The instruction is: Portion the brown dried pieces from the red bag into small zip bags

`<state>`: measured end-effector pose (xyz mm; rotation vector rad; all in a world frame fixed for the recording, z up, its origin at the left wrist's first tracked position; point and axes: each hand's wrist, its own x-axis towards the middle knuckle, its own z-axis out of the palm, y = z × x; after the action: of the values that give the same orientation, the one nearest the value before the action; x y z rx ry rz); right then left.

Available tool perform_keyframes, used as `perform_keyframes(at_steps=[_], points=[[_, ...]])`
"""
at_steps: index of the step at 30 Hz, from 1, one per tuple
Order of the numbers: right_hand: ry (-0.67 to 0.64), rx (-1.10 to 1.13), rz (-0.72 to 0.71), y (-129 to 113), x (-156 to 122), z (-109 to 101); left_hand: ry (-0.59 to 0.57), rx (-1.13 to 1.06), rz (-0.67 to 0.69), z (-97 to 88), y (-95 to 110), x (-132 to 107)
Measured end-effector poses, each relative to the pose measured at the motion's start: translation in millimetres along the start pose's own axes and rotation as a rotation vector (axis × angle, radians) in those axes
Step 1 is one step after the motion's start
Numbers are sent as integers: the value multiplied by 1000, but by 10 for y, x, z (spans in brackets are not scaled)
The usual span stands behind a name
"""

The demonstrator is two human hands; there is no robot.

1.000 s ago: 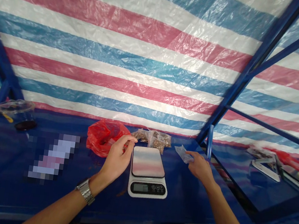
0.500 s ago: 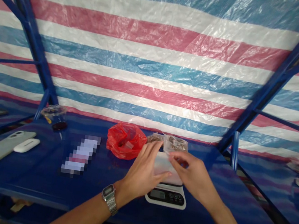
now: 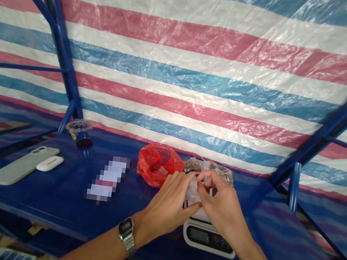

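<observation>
The person's forearms are reaching forward, with the left hand point(image 3: 169, 202) and the right hand point(image 3: 223, 201) closing together, both gripping the top of a small clear plastic bag point(image 3: 192, 195) over a digital kitchen scale point(image 3: 206, 238). Just behind them, bags of brown granules point(image 3: 208, 171) are lying beside a red plastic bag point(image 3: 157, 165). A wristwatch point(image 3: 126, 233) is circling the left wrist. The blue counter point(image 3: 36, 209) is carrying a phone point(image 3: 22, 164), a white earbud case point(image 3: 50, 163) and a clear cup point(image 3: 79, 132) (one pixelated item point(image 3: 107, 179) is too blurred to name). A striped tarp point(image 3: 183, 62) is hanging behind a blue metal frame point(image 3: 58, 32).
</observation>
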<state>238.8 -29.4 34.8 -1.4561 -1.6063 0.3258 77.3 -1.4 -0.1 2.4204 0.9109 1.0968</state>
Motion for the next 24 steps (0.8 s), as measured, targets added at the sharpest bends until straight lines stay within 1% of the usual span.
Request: perform_keyframes(at_steps=[3, 5, 10, 13, 15, 17, 19, 21, 24], points=[[-67, 51, -22, -48, 19, 52, -14, 104, 5, -60, -66, -35], [-117, 87, -10, -60, 34, 64, -18, 128, -1, -119, -84, -50], [-267, 209, 65, -70, 43, 20, -36, 91, 45, -242, -60, -88], [-370, 253, 32, -131, -12, -25, 18, 41, 42, -260, -61, -121], [-417, 187, -47, -176, -71, -47, 67, 8, 31, -272, -80, -141], [-438, 72, -162, -191, -128, -57, 73, -28, 17, -293, -106, -157], [-423, -42, -278, -169, -165, -56, 24, -75, 13, -313, -125, -167], [-380, -138, -380, -129, -178, -52, -39, -143, 6, -323, -124, -170], [-315, -262, -531, -102, -174, -47, -135, -266, -34, -311, -71, -166]])
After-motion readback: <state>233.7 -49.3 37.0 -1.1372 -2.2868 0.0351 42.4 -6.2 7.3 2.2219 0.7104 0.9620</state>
